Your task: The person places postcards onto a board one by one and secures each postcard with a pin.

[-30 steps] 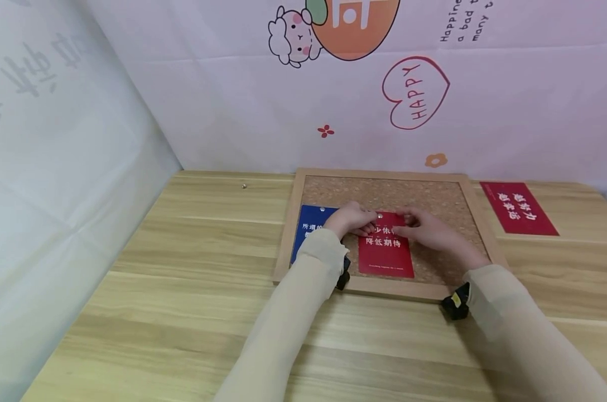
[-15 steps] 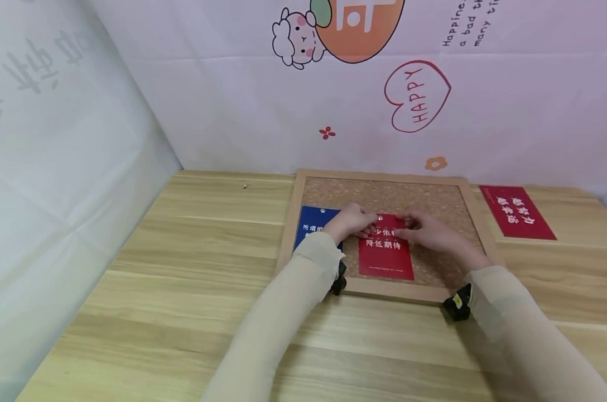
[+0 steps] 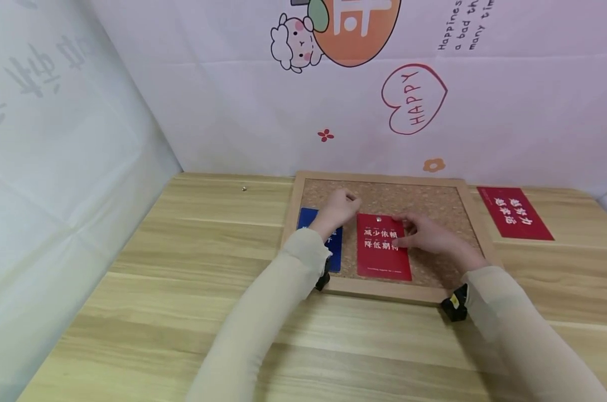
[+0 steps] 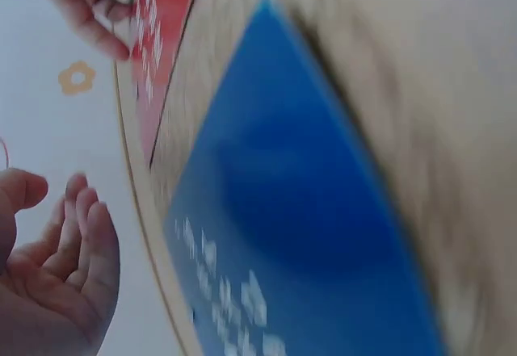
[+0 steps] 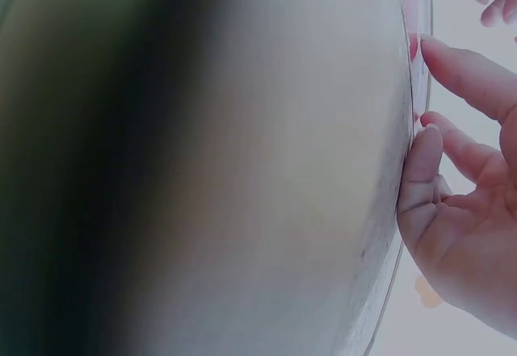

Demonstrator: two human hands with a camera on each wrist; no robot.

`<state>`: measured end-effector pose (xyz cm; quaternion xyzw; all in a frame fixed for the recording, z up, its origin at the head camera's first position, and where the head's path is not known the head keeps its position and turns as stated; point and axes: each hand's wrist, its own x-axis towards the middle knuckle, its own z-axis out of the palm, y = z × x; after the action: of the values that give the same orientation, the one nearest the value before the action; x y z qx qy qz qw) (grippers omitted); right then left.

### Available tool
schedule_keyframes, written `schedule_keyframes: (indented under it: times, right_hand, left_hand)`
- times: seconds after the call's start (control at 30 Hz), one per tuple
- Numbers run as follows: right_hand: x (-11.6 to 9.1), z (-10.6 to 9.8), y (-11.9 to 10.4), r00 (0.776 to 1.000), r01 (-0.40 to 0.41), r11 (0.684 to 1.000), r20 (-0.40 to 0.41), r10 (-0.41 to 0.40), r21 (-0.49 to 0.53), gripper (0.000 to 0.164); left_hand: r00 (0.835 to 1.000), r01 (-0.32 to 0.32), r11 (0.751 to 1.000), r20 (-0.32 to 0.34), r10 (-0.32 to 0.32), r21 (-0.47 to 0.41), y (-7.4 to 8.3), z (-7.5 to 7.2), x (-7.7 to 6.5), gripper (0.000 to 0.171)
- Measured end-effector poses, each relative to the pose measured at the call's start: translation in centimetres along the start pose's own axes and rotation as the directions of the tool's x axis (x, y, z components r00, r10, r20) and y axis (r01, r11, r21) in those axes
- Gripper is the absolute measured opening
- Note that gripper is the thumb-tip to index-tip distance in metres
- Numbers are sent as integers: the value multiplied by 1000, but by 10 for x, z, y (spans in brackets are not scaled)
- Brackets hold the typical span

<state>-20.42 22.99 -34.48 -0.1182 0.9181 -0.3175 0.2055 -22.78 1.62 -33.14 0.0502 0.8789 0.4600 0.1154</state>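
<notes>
A red card (image 3: 383, 262) with white characters lies on the framed cork board (image 3: 409, 192), a small silver pushpin (image 3: 379, 219) at its top edge. My right hand (image 3: 429, 234) rests at the card's right side, thumb and fingertips touching its edge; the right wrist view shows the fingers loosely bent, lying against the board. Over the blue card (image 3: 336, 254), at the board's left, is my left hand (image 3: 336, 209). Seen from the left wrist, its fingers (image 4: 98, 243) are relaxed, apart from the thumb, with nothing between them. The left arm partly covers the blue card in the head view.
To the right of the board, another red card (image 3: 515, 213) lies on the wooden table (image 3: 183, 290). A tiny silver pin (image 3: 244, 188) sits on the table at the back left. A white printed cloth (image 3: 233, 111) hangs behind.
My left hand has left the top of the middle red card and moved left and up, uncovering its pushpin and text. The right hand has stayed at the card's right edge.
</notes>
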Motion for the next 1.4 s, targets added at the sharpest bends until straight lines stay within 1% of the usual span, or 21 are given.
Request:
schedule_keyframes:
  times: [0.07, 0.13, 0.17, 0.23, 0.33, 0.4, 0.43, 0.53, 0.6, 0.73, 0.9, 0.97, 1.07, 1.27, 1.4]
  right_hand:
    - [0, 1, 0, 1000, 2, 1000, -4, -2, 0, 67]
    - [0, 1, 0, 1000, 8, 1000, -6, -8, -4, 68]
    - [0, 1, -1, 1000, 10, 1000, -7, -10, -5, 68]
    - [0, 1, -1, 1000, 5, 1000, -5, -5, -5, 69]
    - [0, 1, -1, 1000, 0, 1000, -2, 0, -5, 69]
    - [0, 2, -2, 1000, -6, 1000, 0, 6, -1, 69]
    - [0, 2, -1, 1000, -9, 1000, 0, 9, -2, 69]
    - [0, 2, 0, 1000, -9, 1000, -3, 9, -5, 70]
    - [0, 2, 0, 1000, -1, 1000, -7, 1, -9, 71]
    - [1, 4, 0, 1000, 13, 1000, -12, -13, -26, 72]
    - [1, 3, 0, 1000, 14, 999, -8, -15, -32, 73]
    - [1, 3, 1, 1000, 17, 999, -7, -18, -30, 73]
    - [1, 3, 1, 1000, 16, 999, -7, -16, -30, 73]
    - [1, 3, 1, 1000, 13, 999, -6, -13, -41, 75]
    - [2, 2, 1, 1000, 9, 999, -4, -9, -47, 75]
  left_hand:
    - [998, -6, 999, -62, 8, 39, -1, -9, 0, 33]
    - [994, -13, 997, -110, 21, 73, -5, -18, 1, 31]
    - [990, -12, 996, -136, 23, 84, -7, -22, 2, 30]
    - [981, -13, 990, -192, 40, 142, -12, -31, 3, 31]
    - [971, -12, 980, -233, 59, 197, -21, -42, 6, 34]
    - [967, 1, 968, -246, 63, 250, -28, -49, 6, 39]
    - [968, 8, 961, -242, 62, 278, -32, -52, 6, 41]
    - [974, 51, 934, -226, 32, 353, -43, -61, 6, 48]
    - [976, 78, 921, -216, 7, 383, -49, -66, 5, 52]
    - [980, 111, 918, -194, -38, 382, -59, -75, 3, 55]
    - [986, 130, 893, -148, -73, 431, -66, -85, -2, 58]
    - [987, 142, 891, -135, -91, 432, -69, -87, -4, 59]
    - [986, 154, 898, -125, -112, 411, -75, -90, -7, 61]
    - [987, 152, 897, -106, -119, 415, -83, -93, -9, 65]
    - [987, 157, 892, -95, -129, 425, -83, -93, -10, 64]
